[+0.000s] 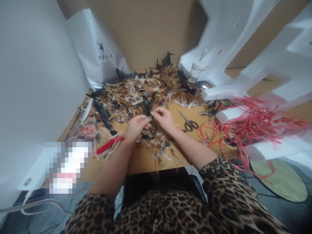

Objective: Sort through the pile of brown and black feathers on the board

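Leopard-print shirt (165,211) fills the bottom of my remote view, with the table (143,165) just beyond. Left hand (136,126) and right hand (165,121) meet over it, both pinching the lower end of the dark feathers (146,104), whose tips point away from the shirt. How the hold divides between them, I cannot tell. Progress, my judgement: partway. Brown bundle (170,79) at the far side looks gathered; the feather pile (129,94) beside it lies loose, so much appears left. I see no tie on the pinched feathers, though the hands hide their base. Scissors (187,121) lie untouched near the right forearm.
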`<state>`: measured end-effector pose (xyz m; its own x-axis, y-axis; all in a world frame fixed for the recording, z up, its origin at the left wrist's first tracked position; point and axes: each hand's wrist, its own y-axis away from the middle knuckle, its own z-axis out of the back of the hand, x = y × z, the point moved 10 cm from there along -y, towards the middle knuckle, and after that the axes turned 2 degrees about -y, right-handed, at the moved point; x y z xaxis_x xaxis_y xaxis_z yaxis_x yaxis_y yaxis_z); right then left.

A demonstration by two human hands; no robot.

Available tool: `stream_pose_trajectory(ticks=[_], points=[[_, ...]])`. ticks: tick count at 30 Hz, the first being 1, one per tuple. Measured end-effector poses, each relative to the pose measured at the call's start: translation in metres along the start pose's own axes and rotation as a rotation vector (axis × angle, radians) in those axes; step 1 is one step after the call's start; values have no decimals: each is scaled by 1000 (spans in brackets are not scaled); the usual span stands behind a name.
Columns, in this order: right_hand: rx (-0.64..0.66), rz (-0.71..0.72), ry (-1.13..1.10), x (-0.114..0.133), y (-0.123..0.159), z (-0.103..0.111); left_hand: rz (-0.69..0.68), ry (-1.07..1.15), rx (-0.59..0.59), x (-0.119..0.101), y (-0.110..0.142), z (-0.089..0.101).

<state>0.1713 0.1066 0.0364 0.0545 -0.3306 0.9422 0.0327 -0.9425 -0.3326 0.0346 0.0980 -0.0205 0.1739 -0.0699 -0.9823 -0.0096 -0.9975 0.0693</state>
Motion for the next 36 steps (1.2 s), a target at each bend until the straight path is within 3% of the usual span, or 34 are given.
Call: stream_pose_trajectory(ticks=[7, 13, 15, 18, 20, 23, 26, 36], points=[[82, -297, -376, -29, 1, -12, 150, 328, 181, 7, -1, -11], [188, -493, -689, -46, 8, -31, 227, 293, 293, 12, 6, -18], [164, -554, -716, -55, 10, -31, 182, 226, 274, 10, 5, -17], [54, -612, -665, -69, 11, -22, 51, 119, 103, 3, -2, -2], [5, -598, -597, -71, 10, -16, -22, 71, -22, -1, -5, 10], [71, -540, -448, -65, 11, -21, -86, 39, -105, -6, -7, 18], [137, -456, -286, -55, 13, -29, -120, 2, -120, -11, -6, 18], [34, -310, -196, -43, 9, -19, -159, -46, -78, -17, 0, 8]])
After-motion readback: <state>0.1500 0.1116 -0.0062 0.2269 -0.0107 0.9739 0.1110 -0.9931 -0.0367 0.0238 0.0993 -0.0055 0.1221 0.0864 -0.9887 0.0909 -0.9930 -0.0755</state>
